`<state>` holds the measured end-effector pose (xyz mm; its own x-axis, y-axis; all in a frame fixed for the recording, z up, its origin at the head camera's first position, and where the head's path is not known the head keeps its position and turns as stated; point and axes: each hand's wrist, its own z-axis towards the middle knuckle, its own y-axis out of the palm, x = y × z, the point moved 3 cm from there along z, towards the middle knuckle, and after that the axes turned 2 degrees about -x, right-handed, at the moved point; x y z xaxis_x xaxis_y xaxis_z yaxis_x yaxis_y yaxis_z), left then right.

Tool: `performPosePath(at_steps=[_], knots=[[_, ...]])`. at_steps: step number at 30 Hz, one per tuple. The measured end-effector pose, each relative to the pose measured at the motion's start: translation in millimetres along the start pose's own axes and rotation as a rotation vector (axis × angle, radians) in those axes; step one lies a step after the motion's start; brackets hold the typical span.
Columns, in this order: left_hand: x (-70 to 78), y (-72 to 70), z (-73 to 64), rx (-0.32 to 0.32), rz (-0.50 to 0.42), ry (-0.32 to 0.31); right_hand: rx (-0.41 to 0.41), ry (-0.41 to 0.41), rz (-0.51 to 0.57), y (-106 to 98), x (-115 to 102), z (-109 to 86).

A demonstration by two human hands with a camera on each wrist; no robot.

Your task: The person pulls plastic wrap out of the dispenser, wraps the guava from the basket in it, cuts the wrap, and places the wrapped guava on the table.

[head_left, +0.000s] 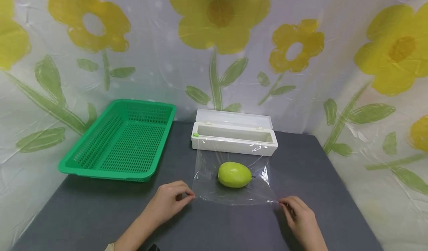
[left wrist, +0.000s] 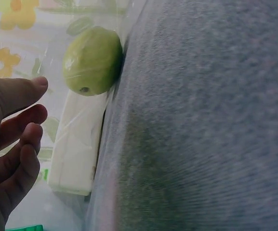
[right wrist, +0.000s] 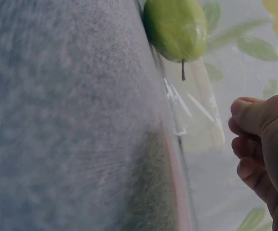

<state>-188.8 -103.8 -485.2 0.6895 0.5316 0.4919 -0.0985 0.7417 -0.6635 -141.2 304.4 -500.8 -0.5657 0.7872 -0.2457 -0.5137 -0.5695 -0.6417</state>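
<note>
A sheet of clear plastic wrap (head_left: 207, 184) stretches from a white wrap dispenser box (head_left: 234, 145) toward me. My left hand (head_left: 167, 202) pinches its near left corner between thumb and forefinger. At the near right corner, my right hand (head_left: 301, 217) pinches the film the same way. Between the hands and the box lies a green pear (head_left: 234, 175) on its side, its stem pointing right. Film streaks cross the pear (left wrist: 93, 62) in the left wrist view. The right wrist view shows the pear (right wrist: 176, 29) with its stem and shiny film folds below it.
A green plastic basket (head_left: 153, 147) with slotted walls stands at the back left of the dark grey table (head_left: 214, 232). The box's lid (head_left: 234, 118) is raised, with a small green piece (head_left: 195, 134) at its front left. Flowered sheeting (head_left: 150, 69) encloses the back and sides.
</note>
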Motion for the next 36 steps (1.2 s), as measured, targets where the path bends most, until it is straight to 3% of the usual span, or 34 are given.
performPosePath(at_steps=[14, 18, 25, 36], knots=[[-3.8, -1.9, 13.4, 0.003, 0.009, -0.073, 0.014, -0.098, -0.016, -6, 2, 32.2], [-6.9, 0.3, 17.0, 0.001, -0.023, -0.134, 0.012, -0.088, -0.043, -7, 2, 41.0], [-10.4, -2.5, 24.4, 0.003, -0.034, -0.265, 0.0, -0.003, -0.079, -3, 0, 51.5], [-9.4, -1.1, 33.7, 0.013, -0.029, -0.328, 0.043, 0.017, -0.094, 0, 4, 60.1]])
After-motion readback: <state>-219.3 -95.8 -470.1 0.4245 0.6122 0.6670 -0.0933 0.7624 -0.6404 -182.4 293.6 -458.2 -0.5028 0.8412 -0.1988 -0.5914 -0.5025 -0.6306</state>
